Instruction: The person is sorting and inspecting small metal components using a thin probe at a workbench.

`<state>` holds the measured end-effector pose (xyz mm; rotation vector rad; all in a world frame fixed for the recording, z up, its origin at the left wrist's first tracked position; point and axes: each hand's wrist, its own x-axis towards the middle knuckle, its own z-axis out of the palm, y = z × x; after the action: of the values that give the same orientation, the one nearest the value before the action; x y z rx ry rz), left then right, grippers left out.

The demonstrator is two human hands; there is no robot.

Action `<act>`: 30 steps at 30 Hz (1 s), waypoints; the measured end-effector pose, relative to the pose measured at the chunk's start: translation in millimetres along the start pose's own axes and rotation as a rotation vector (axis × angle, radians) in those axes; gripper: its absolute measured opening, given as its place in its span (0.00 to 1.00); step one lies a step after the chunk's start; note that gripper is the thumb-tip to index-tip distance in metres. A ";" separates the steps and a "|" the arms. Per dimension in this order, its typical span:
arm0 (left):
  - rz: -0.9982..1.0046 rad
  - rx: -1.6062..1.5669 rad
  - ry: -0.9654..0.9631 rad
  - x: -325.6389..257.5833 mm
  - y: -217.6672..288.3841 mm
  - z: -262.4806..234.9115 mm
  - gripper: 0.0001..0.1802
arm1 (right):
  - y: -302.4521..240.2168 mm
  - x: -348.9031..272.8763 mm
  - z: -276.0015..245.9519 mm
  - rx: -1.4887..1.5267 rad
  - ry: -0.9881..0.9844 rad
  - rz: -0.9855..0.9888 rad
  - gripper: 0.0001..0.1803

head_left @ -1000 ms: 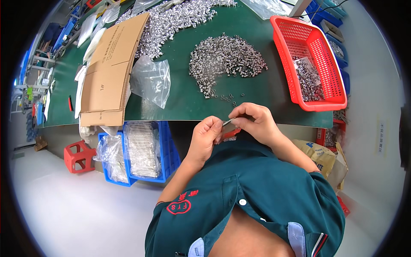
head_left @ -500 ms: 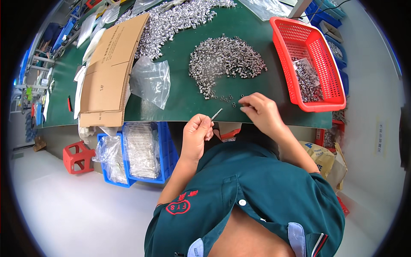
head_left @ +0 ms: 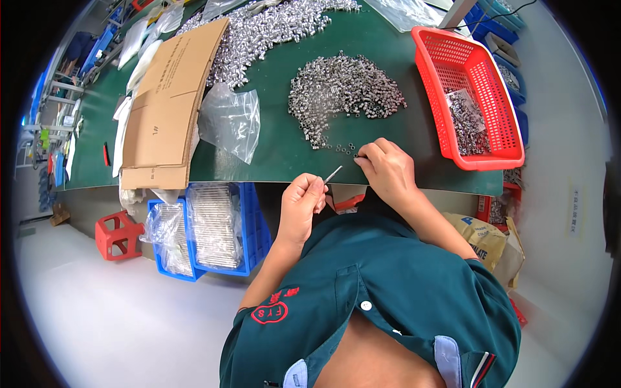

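Just in front of the table's near edge, my left hand is closed around a thin metal rod, its tip angled up and to the right. My right hand rests at the edge, thumb and forefinger pinched at the tabletop on what looks like a small metal ring, mostly covered by the fingertips. Several loose rings lie just left of those fingers. Beyond them spreads a heap of small metal rings on the green table.
A red basket holding small metal parts stands at the right. Flattened cardboard and a clear plastic bag lie to the left. Farther back is a larger pile of shiny parts. Blue crates of rods and a red stool stand below.
My right hand has moved slightly left and down, its fingertips closing over a loose ring. My left hand has shifted a little to the right with the rod.
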<state>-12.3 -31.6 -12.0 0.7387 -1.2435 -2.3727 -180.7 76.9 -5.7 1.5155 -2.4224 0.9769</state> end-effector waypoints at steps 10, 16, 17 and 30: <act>-0.023 0.080 -0.062 0.5 -2.2 7.3 0.11 | -12.1 -2.9 -21.3 0.975 -0.238 0.595 0.06; -0.031 0.130 -0.075 -1.0 -1.1 11.1 0.12 | -17.2 -3.7 -20.7 1.025 -0.318 0.589 0.06; -0.030 0.130 -0.073 -1.4 -2.0 10.7 0.12 | -17.2 -4.0 -20.4 1.028 -0.330 0.588 0.06; 0.100 0.276 -0.063 -5.5 -4.5 18.4 0.11 | -24.7 -9.9 -23.5 0.899 -0.237 0.423 0.04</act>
<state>-19.3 -14.3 -5.5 0.6678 -1.6172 -2.1840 -160.4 90.8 19.9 1.3513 -2.6706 2.3248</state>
